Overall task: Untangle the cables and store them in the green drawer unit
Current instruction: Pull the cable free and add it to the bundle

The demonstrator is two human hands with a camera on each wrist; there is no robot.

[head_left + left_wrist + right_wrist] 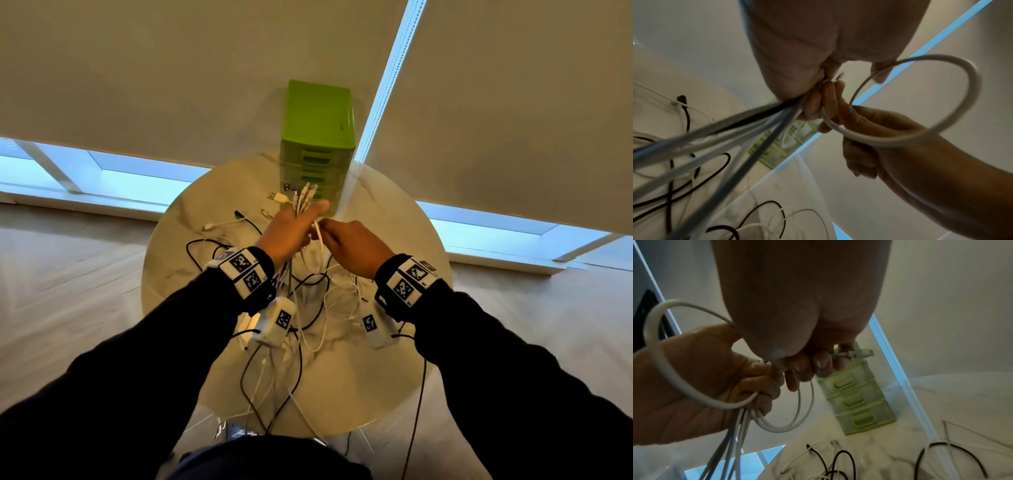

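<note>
Left hand (291,229): clamped round bundle of thin white and black cables (748,123). Right hand (352,246): pinching one white strand. Green plastic drawer unit (317,137): shut, rear of round marble counter (404,359). Storage not begun; loose tangle remains.

Both arms, clad in dark sleeves, are extended from the lower corners of the head view toward the centre of the frame, and marker-printed bands are worn on both wrists. The left hand (294,230) is held back-up just left of centre, its fingers (813,104) curled round a bundle of cables (748,128). The right hand (354,247) is held just beside it, right of centre, knuckles up, and a white cable (694,395) is pinched by its curled fingers (823,364).
</note>
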